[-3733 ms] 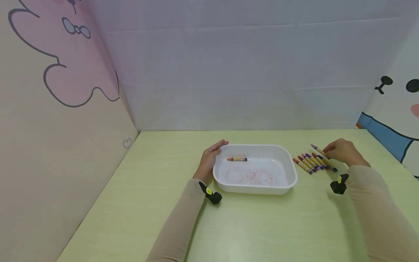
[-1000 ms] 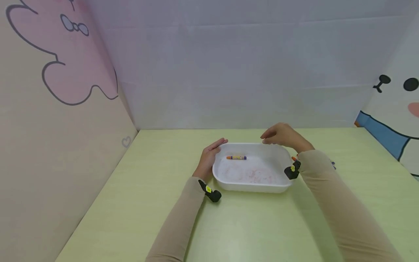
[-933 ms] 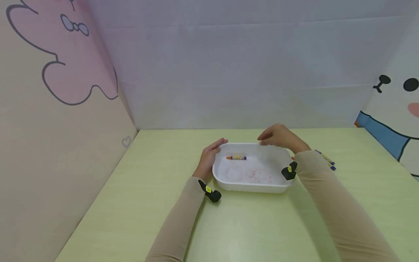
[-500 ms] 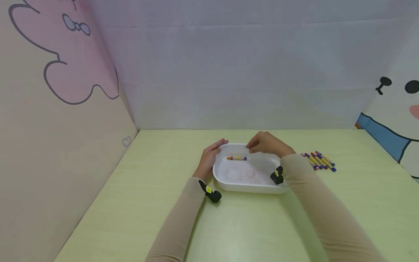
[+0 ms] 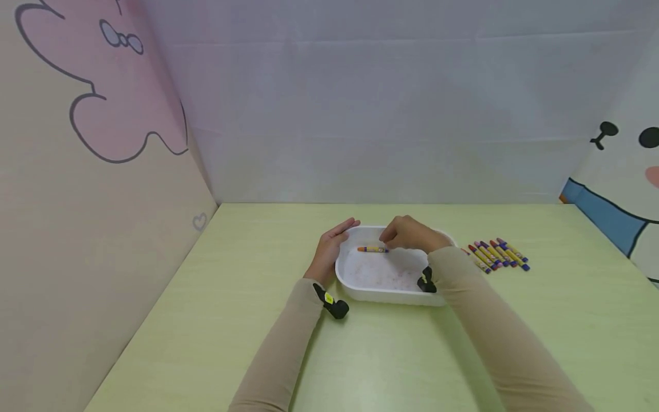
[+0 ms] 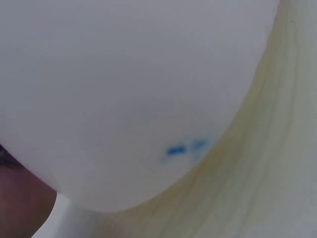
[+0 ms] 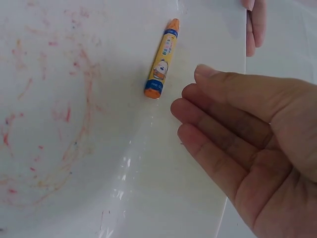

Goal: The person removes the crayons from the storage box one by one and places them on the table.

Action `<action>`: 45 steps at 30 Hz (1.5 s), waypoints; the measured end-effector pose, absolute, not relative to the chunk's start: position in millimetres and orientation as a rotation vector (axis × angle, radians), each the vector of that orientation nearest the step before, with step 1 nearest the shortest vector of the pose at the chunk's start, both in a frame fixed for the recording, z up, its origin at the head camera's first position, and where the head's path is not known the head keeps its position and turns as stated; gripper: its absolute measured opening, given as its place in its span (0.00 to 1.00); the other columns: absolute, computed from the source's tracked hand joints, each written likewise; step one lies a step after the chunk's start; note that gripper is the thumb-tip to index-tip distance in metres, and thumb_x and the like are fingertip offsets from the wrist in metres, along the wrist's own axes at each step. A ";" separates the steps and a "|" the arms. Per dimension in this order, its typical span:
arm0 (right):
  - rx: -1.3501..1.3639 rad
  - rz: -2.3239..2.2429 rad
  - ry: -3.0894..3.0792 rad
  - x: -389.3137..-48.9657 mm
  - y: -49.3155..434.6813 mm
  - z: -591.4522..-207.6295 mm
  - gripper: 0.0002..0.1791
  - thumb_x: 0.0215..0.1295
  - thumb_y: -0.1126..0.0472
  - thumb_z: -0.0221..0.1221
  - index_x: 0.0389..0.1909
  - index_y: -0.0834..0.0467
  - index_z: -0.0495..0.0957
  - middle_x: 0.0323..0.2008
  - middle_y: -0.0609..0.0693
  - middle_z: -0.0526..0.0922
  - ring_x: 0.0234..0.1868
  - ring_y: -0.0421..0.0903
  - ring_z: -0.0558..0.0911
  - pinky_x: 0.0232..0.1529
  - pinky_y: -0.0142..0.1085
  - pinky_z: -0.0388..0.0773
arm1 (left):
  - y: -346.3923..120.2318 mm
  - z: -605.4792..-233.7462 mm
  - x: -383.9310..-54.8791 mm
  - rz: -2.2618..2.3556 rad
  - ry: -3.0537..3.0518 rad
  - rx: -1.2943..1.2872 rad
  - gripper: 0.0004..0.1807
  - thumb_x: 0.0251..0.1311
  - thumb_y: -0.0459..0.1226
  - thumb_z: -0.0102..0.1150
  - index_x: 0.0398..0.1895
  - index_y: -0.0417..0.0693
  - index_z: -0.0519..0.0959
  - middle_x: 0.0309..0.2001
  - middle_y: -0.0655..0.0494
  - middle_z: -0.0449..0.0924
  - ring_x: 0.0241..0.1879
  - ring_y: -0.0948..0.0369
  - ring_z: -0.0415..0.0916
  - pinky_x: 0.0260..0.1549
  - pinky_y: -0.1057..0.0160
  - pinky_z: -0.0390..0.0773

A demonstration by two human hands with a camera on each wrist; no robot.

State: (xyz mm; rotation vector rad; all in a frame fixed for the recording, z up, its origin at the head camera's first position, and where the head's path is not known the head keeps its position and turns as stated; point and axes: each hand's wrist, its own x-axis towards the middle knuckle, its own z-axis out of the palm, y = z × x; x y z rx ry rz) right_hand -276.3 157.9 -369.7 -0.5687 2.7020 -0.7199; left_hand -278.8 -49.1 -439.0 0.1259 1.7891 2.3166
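Observation:
An orange crayon (image 5: 373,249) in a yellow and blue wrapper lies inside the white plastic tray (image 5: 396,297), near its back left. My right hand (image 5: 408,233) hovers over the tray close to the crayon's blunt end. In the right wrist view, the right hand (image 7: 242,129) has loosely bent fingers with nothing between them, apart from the crayon (image 7: 162,59). My left hand (image 5: 326,252) rests along the tray's left side, fingers straight, thumb by the rim. The left wrist view is mostly the tray's outer wall (image 6: 124,89), with a blue mark on it.
Several crayons (image 5: 495,255) lie side by side on the pale green table (image 5: 247,286), right of the tray. Reddish crayon smears (image 7: 67,114) mark the tray floor. A white back wall (image 5: 401,126) and printed side panels (image 5: 128,114) bound the table.
My right hand has left the crayons on the right, where it touched one, and come left over the rim into the tray. That crayon now lies alongside the others. The left hand stays put.

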 end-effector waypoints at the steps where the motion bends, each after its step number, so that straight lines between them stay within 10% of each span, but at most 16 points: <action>1: -0.581 -0.711 2.703 -276.5 157.0 -370.6 0.14 0.61 0.68 0.61 0.48 0.65 0.82 0.45 0.58 0.85 0.45 0.48 0.83 0.50 0.43 0.81 | -49.1 -438.9 -278.8 2.314 1.793 0.122 0.23 0.70 0.32 0.42 0.67 0.46 0.69 0.63 0.56 0.74 0.69 0.61 0.63 0.69 0.58 0.62; 45: -0.646 -0.563 2.634 -274.0 146.7 -375.7 0.05 0.53 0.67 0.65 0.31 0.61 0.83 0.28 0.49 0.83 0.26 0.39 0.76 0.28 0.28 0.74 | -50.7 -437.7 -278.0 2.291 1.849 0.209 0.23 0.71 0.30 0.41 0.67 0.42 0.68 0.65 0.49 0.71 0.70 0.57 0.62 0.69 0.56 0.63</action>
